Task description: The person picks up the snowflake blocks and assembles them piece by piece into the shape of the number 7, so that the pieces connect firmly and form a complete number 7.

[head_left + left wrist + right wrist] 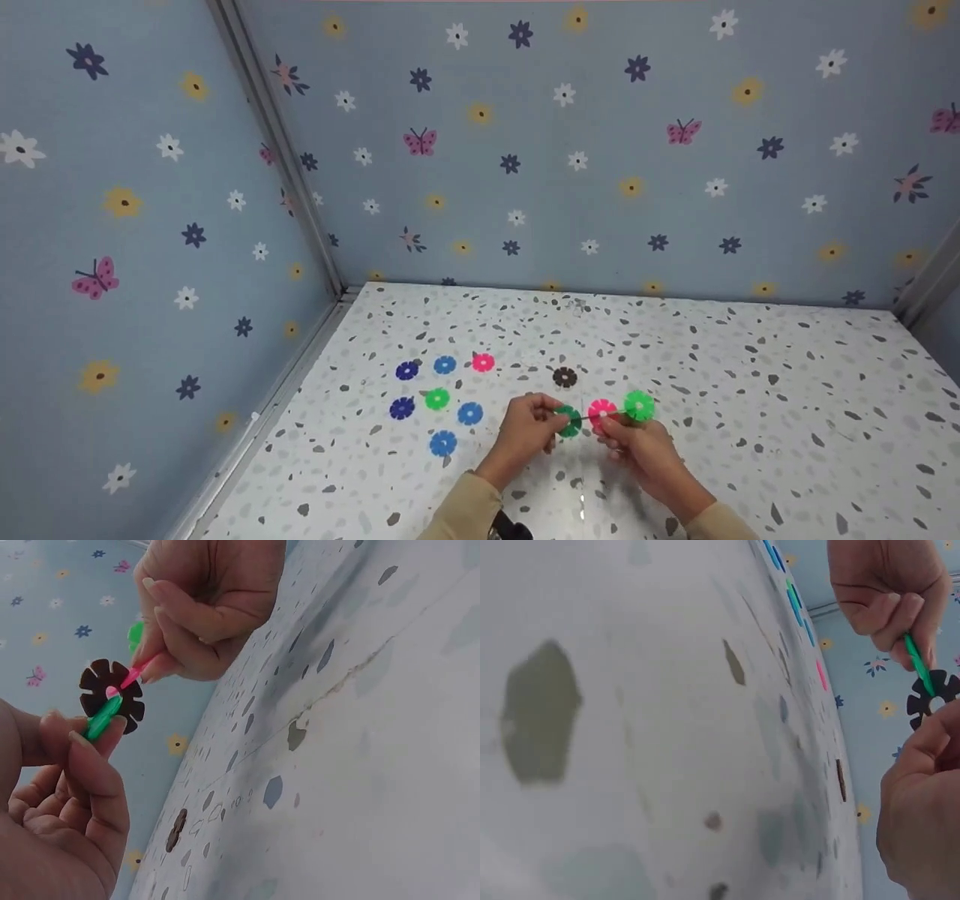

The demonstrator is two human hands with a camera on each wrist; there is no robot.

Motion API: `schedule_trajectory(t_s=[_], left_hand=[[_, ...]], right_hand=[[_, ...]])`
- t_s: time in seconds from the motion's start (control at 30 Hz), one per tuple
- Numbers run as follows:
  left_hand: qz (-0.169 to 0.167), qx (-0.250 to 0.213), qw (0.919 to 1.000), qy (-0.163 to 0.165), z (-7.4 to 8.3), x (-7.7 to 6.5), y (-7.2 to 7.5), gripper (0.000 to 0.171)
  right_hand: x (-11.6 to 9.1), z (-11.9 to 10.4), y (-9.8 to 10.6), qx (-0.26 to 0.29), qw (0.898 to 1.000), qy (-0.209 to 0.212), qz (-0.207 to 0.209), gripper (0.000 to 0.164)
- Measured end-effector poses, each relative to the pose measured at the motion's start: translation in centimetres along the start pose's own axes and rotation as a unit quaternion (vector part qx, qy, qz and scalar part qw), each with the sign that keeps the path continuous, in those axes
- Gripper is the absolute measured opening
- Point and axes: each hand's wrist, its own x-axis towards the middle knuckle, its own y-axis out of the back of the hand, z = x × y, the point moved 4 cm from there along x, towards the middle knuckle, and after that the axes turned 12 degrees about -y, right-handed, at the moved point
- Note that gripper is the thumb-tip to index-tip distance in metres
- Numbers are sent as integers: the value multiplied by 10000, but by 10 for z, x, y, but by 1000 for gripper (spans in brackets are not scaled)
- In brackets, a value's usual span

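Observation:
My left hand [529, 429] pinches a dark green notched plastic disc [574, 427] between thumb and fingers. A pink notched disc [600, 409] is pinched in my right hand [651, 452]. Between these two, a dark brown notched disc [94, 682] stands crosswise, touching both the green disc [103, 718] and the pink one [133, 676] in the left wrist view. Beside the pink disc, above the right fingers, sits a bright green disc [640, 406]; the fingers hide how it connects. Both hands hold the row above the table.
A loose brown disc [565, 377] lies beyond the hands. To the left are several loose discs, among them a pink disc [483, 362], a bright green disc [437, 398], a dark blue disc [402, 408] and a blue disc [443, 443]. Patterned walls border the speckled table [787, 420].

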Motion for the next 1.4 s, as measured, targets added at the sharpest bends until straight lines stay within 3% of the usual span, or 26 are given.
schedule_trajectory(t_s=[0.17,0.37,0.53,0.63,0.8,0.93,1.03,1.13,1.2,1.27,1.4], left_hand=[[-162,-114,9998,-38,-1,0,9,11],[-245,-25,9996,-167,2,4,24,16],[-513,-29,9980,-371,9,10,30,21],[-536,119,9980,-321,11,16,31,22],[-476,314,9981,-245,9,23,32,27],[-449,406,9977,-309,10,24,38,30],[-399,844,9948,-413,8,24,51,25],[-346,1641,9849,-432,5,24,71,19],[-317,2294,9723,-329,2,23,84,19],[-305,2907,9563,-78,-1,21,96,21],[-367,3957,9170,336,-8,15,113,26]], right_hand=[[-6,-4,12,-468,9985,32,-290,33],[-5,-12,35,-1118,9937,91,-75,34],[-4,-17,38,-1740,9797,356,-930,30],[-5,-16,35,-1973,9680,465,-1480,29],[-7,-14,32,-2142,9599,490,-1741,29],[-8,-14,34,-2045,9622,473,-1735,28],[-7,-14,36,-1840,9669,426,-1714,28],[-7,-14,40,-1588,9724,358,-1671,29],[-6,-13,42,-1421,9760,317,-1621,30],[-6,-13,43,-1283,9788,289,-1573,32],[-4,-12,45,-1020,9835,238,-1475,34]])
